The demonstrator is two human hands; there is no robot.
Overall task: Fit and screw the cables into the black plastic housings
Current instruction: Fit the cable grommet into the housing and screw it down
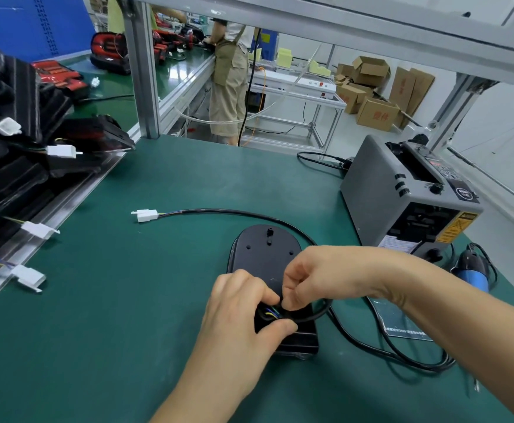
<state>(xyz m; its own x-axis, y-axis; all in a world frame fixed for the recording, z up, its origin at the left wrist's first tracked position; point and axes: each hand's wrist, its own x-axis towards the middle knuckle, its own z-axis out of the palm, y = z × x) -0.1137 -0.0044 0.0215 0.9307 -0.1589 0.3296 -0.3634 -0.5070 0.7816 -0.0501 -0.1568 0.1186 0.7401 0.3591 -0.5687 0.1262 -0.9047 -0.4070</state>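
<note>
A black plastic housing [264,254] lies flat on the green mat in front of me. A black cable [234,212] curves from its near end round to the left and ends in a white connector [145,215]. My left hand [237,312] and my right hand [310,276] meet over the housing's near end. Both pinch the cable where its coloured wires [269,314] show, and the fingers hide how the cable sits in the housing.
A grey tape dispenser [402,196] stands at the right, a blue-handled power tool [472,270] beside it. More black housings with white connectors [11,166] are stacked at the left. Another black cord [386,349] loops at the right. A person stands beyond the bench.
</note>
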